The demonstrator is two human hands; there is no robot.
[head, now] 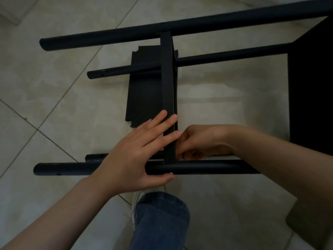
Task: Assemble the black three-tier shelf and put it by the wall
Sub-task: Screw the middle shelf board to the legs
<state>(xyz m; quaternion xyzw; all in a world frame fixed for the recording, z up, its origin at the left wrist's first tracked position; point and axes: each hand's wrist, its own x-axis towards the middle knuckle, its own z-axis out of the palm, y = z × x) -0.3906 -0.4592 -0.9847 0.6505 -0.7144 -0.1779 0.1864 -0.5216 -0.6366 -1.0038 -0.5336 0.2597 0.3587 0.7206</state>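
You are working over the black shelf frame (225,55), which is lying on its side on the tiled floor (63,98) with its tubes running left to right. Your left hand (133,156) is lying flat, fingers straight and together, pressing across the near end of the middle panel (167,78), which is standing edge-up between the tubes; its thumb is lying along the near side of the nearest tube (207,167), just beside a small silvery fastener (171,173). Your right hand (200,141) is reaching in from the right with its fingers curled against the panel just above that tube; I cannot tell whether they are pinching anything. An end panel (310,87) is sitting fitted at the right. A loose panel (144,91) is lying flat on the floor under the frame. Your knee (160,219), in blue jeans, is showing below.
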